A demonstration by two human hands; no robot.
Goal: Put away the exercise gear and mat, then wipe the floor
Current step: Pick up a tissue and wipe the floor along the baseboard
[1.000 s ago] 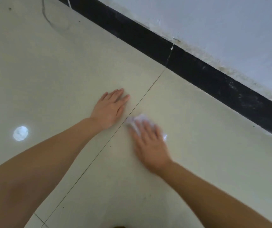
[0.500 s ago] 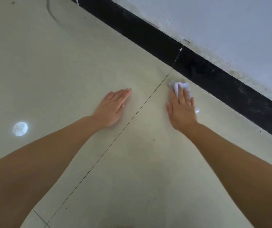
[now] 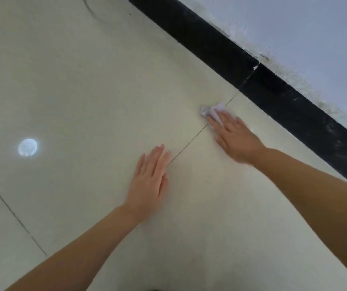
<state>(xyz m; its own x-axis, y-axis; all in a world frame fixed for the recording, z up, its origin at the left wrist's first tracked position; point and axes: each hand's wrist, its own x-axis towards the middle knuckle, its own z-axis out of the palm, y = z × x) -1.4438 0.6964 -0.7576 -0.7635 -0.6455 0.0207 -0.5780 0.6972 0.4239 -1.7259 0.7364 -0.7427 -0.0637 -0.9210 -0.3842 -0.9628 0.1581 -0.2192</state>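
Nearest, left hand (image 3: pixel 150 181) flat on the pale floor (image 3: pixel 84 91), fingers straight and close together, holding nothing. Farther out, right hand (image 3: pixel 234 136), a bit blurry, fingers straight, pressing a small white cloth (image 3: pixel 211 111) onto the floor, right on a tile line. Beyond that, black baseboard (image 3: pixel 273 87) under a white wall (image 3: pixel 315 28).

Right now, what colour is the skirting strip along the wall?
Black skirting strip, with pale scuffs, seen in the head view.
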